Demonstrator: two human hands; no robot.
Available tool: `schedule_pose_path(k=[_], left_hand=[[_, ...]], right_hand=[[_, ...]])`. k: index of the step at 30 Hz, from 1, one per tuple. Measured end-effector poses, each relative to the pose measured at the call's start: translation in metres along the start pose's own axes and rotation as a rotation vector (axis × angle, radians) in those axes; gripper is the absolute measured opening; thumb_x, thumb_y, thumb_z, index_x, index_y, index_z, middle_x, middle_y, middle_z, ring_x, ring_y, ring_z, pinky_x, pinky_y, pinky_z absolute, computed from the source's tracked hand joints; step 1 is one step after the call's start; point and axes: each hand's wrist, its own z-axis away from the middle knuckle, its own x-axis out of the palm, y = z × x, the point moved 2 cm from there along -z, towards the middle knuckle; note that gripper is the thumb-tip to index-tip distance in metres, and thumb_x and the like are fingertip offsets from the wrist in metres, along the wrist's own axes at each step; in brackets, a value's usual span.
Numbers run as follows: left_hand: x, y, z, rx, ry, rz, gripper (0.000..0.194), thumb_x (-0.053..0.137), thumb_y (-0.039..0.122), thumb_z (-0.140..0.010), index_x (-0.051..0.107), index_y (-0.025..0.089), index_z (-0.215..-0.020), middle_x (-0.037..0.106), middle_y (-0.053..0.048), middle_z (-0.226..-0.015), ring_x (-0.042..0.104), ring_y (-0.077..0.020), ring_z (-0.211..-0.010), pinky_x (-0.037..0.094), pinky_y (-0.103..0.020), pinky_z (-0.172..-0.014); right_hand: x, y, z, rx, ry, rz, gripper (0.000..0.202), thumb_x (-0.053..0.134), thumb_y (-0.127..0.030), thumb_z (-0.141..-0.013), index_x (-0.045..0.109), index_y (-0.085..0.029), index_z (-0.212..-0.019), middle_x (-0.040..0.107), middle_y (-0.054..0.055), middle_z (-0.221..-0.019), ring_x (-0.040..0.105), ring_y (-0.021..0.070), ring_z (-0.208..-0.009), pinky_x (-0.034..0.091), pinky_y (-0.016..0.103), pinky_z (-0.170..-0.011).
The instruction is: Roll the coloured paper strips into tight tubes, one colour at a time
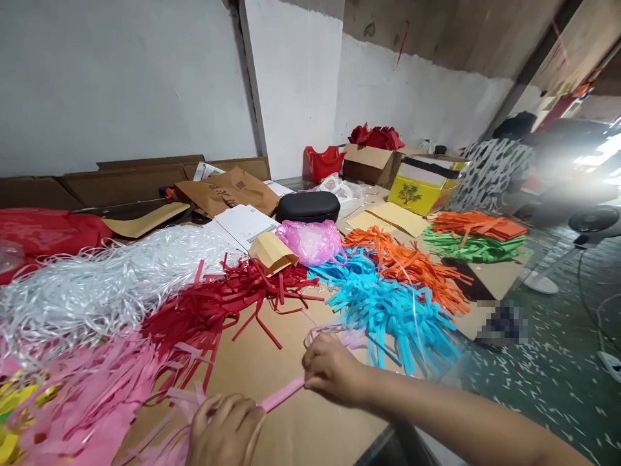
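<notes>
A pink strip [284, 393] is stretched between my hands, just above the brown cardboard [276, 323]. My right hand [334, 370] is closed on its far end, with loose pale pink ribbon [347, 338] showing behind the fingers. At the near end, my left hand [226, 428] has its fingers curled over the strip, and more thin pink strips spread out beside it. To the left lies a heap of pink strips [107, 382]. Dark red strips [218, 304] are piled beyond my hands, and blue strips [388, 304] lie just past my right hand.
White shiny strands [107, 285] fill the left side. Orange strips [412, 265], a pink plastic bag [313, 243] and a black case [309, 206] lie farther back. A yellow box [427, 188] stands at the back right. A fan [594, 220] stands beyond the table's right edge.
</notes>
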Motion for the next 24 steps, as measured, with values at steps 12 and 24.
schedule_pose_path(k=[12,24], left_hand=[[0.021,-0.007,0.000,-0.312,-0.234,0.012,0.020,0.056,0.022,-0.091,0.063,0.023,-0.072,0.066,0.003,-0.074,0.062,-0.0209,-0.079,0.030,-0.039,-0.082],[0.016,0.011,-0.015,0.096,0.030,-0.011,0.023,0.045,0.021,-0.096,0.068,0.025,-0.096,0.072,0.003,-0.082,0.056,-0.0196,-0.093,0.028,-0.041,-0.104]], right_hand=[[-0.003,-0.004,-0.014,0.245,-0.026,-0.003,0.019,0.087,-0.018,-0.070,0.068,-0.018,-0.066,0.065,0.000,-0.077,0.057,0.0210,-0.086,0.036,0.032,-0.074],[-0.011,-0.021,-0.010,-0.436,-0.073,0.412,0.016,0.051,-0.015,-0.101,0.067,-0.019,-0.100,0.075,0.004,-0.110,0.056,0.0212,-0.112,0.027,0.048,-0.105]])
